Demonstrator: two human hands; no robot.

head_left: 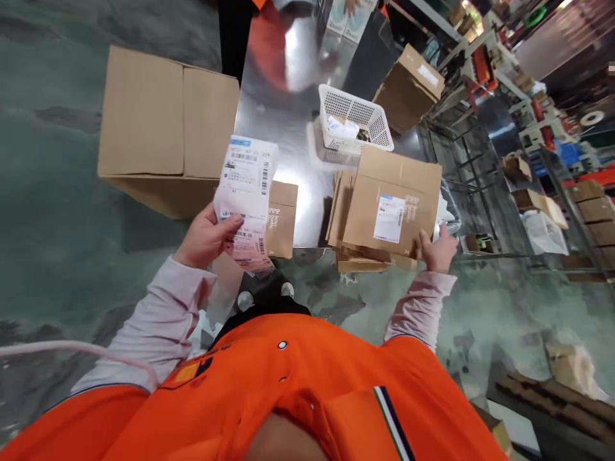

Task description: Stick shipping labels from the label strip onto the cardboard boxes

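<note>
A strip of printed shipping labels is pinched in my left hand, thumb on top; its lower end curls and looks pinkish. On the right, flat cardboard cartons lie in a loose pile at the table edge. The top carton bears a stuck-on label. My right hand is at that carton's lower right corner, thumb against the cardboard and the other fingers stretched apart beyond it. Behind the labels, another flat brown carton is partly covered.
A shiny metal table holds a white perforated basket and a brown box. A large carton stands left. A dark plastic bag is beside the pile. Another person's hand shows at the far end; shelving stands right.
</note>
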